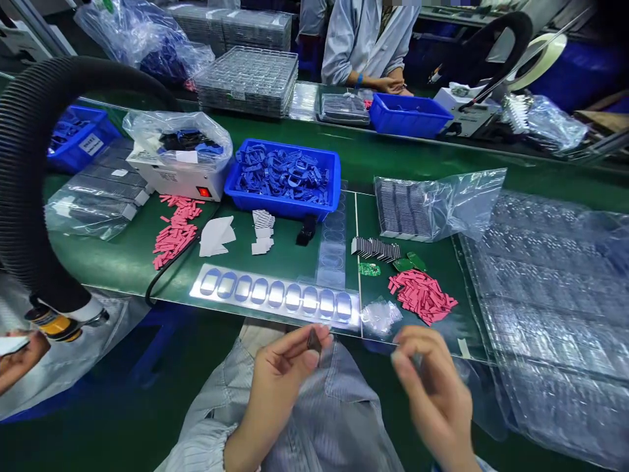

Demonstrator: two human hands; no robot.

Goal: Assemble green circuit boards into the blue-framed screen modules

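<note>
Above my lap, at the table's front edge, my left hand [289,367] pinches a small dark flat piece [313,341] between thumb and fingertips. To its right, my right hand [435,387] is raised and slightly blurred, its fingers curled but apart from the thumb, with nothing I can make out in it. Just beyond the hands lies a clear strip [240,300] with a row of silvery oval stickers. Close to my right hand are a small pile of clear film pieces [381,317] and a heap of pink strips [422,296].
A blue bin [282,208] of blue plastic parts stands behind the stickers. Green circuit boards [369,269], a bagged stack of grey pieces [405,208] and clear trays [555,314] lie right. A black hose [19,170] arches at left. A co-worker [371,46] sits opposite.
</note>
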